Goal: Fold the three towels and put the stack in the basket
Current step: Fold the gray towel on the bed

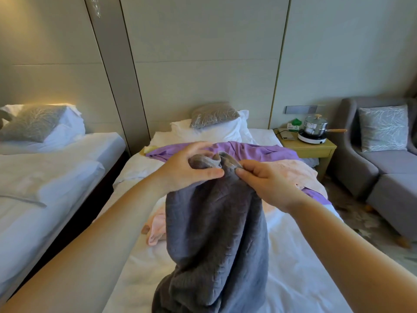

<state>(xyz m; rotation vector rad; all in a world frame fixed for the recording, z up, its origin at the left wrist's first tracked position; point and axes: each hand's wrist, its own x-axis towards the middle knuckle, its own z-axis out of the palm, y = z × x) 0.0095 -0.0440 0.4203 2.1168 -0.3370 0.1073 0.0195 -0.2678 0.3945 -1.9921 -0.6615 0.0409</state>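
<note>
Head view: the grey towel (214, 233) hangs over the bed (293, 267), its bunched top edge pinched in the grip of both the left hand (189, 170) and the right hand (268, 181). The purple towel (248, 147) and the pink towel (291, 172) lie crumpled on the bed behind it. A lidded pot (314, 127) stands on the bedside table (316, 149), its contents hidden.

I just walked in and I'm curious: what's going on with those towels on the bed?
A person is holding up a grey towel over the bed. The left hand and the right hand pinch its bunched top edge close together, and the rest hangs down. A purple towel and a pink towel lie crumpled and unfolded on the bed behind it. Nothing looks folded yet, and no basket is in view.
</note>
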